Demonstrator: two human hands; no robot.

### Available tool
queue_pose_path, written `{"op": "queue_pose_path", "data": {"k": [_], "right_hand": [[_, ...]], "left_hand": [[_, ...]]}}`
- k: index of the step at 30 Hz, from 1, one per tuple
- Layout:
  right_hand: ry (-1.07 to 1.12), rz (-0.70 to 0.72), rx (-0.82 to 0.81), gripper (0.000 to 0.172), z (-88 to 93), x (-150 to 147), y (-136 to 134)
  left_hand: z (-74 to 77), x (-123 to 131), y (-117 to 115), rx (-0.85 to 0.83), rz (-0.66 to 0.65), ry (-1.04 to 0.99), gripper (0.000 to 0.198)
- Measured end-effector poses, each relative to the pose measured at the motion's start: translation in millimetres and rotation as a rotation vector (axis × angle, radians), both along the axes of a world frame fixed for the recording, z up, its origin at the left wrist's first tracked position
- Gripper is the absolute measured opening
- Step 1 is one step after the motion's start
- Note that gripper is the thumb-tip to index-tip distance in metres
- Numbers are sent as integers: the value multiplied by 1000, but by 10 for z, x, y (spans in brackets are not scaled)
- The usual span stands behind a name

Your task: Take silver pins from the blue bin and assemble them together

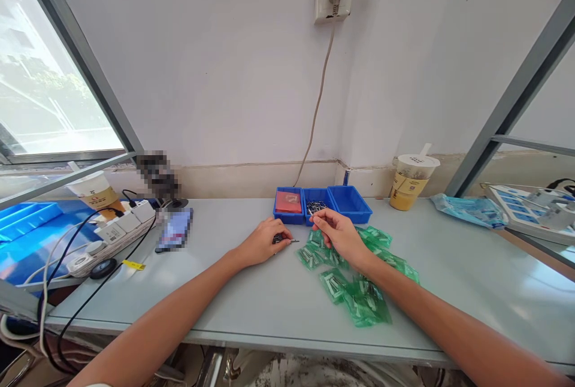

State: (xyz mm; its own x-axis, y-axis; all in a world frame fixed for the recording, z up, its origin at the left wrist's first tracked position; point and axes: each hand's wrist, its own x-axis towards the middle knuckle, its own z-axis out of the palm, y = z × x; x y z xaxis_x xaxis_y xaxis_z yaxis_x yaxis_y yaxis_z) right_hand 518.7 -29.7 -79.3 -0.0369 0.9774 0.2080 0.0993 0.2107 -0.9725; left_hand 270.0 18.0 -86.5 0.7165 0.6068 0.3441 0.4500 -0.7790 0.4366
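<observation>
On the grey table my left hand (267,238) is curled closed around small dark metal parts (279,238); a thin metal tip sticks out past its fingers. My right hand (335,232) is closed in a pinch just in front of the middle blue bin (309,219). What sits between those fingertips is too small to name. Many small metal parts (317,207) lie in that middle bin. Beneath and around the right hand are several green plastic bags (366,303) with silvery, rod-like pieces inside.
Red flat packets (288,201) fill the left blue bin; the right blue bin (349,202) adjoins the middle one. Drink cups (409,183) stand at both sides. A phone (175,230), power strip (114,237) and cables lie left. A blue plastic packet (469,210) lies right.
</observation>
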Motion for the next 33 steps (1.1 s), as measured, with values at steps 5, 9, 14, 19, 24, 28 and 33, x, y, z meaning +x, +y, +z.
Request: {"op": "queue_pose_path", "data": {"k": [5, 9, 14, 19, 24, 28, 33], "right_hand": [[12, 10, -2, 41, 9, -12, -6], [19, 30, -1, 36, 37, -30, -32], [18, 46, 32, 32, 86, -46, -81], [7, 24, 52, 32, 90, -37, -69], [2, 19, 56, 35, 65, -24, -45], [25, 29, 25, 37, 44, -16, -40], [75, 50, -6, 38, 35, -21, -36]], "left_hand": [[-2, -10, 10, 3, -9, -5, 21], [-4, -14, 14, 0, -13, -7, 20], [1, -14, 13, -6, -9, 0, 18], [-11, -16, 25, 4, -18, -3, 18], [1, -14, 24, -1, -20, 2, 20], [7, -12, 20, -14, -19, 3, 21], [-12, -14, 32, -13, -14, -7, 19]]}}
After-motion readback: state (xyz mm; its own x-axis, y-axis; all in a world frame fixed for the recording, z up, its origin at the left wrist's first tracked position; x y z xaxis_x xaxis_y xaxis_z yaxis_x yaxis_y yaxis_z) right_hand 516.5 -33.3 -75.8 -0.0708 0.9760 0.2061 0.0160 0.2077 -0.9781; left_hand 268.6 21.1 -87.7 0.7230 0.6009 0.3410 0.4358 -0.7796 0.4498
